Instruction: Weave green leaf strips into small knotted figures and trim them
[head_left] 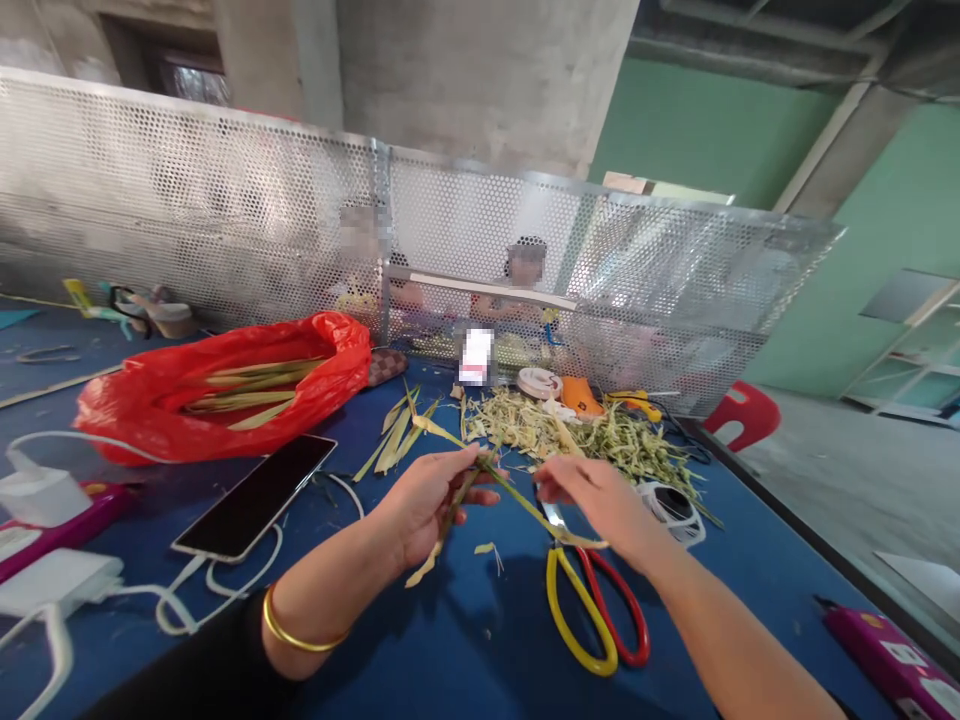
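Observation:
My left hand (pixel 435 500), a gold bangle at its wrist, is closed on several green-yellow leaf strips (pixel 525 500) that cross and fold at its fingertips. One strip runs right to a pale curled end, and another hangs down below the fingers. To the right, my right hand (pixel 592 500) hovers palm down with loosely bent fingers. Nothing shows in it, though its thumb is mostly hidden. Beneath it lie scissors (pixel 589 610) with one yellow and one red handle, their blades partly covered by the hand.
A red plastic bag (pixel 127 410) holds long leaf strips. A phone (pixel 255 500) with white cables lies at left. Leaf scraps (pixel 622 450), a tape roll (pixel 540 383) and a white device (pixel 671 512) sit at right. A perforated metal screen (pixel 465 210) stands behind; people are beyond it.

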